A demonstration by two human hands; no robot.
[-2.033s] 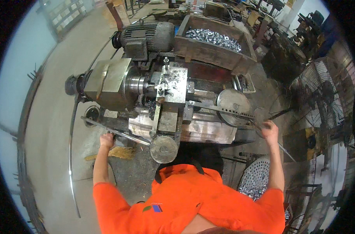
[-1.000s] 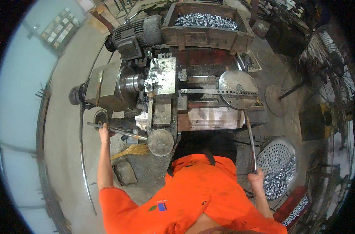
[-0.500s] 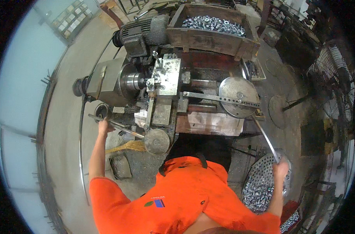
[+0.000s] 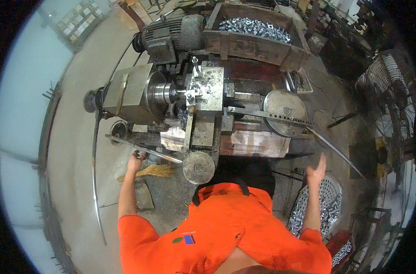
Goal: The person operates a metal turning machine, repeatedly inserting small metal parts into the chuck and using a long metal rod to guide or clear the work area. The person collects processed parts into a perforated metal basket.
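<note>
My left hand is just below the left lever rod, off its grip end, with the fingers curled; a small dark spot shows at them, too small to name. The rod runs to a round metal disc at the lathe's front. My right hand is in the air with fingers stretched out, apart from the right lever rod, which slants down from a large wheel. Between chuck and tool block sits a thin bright shaft.
Behind the lathe stand a motor and a wooden crate of small metal parts. A perforated basket holding similar parts is at right, near a fan. A straw broom lies beneath the left lever.
Both hands have let go of their levers. My left hand moved down and right; my right hand moved up and left and opened. The right lever swung outward to the right.
</note>
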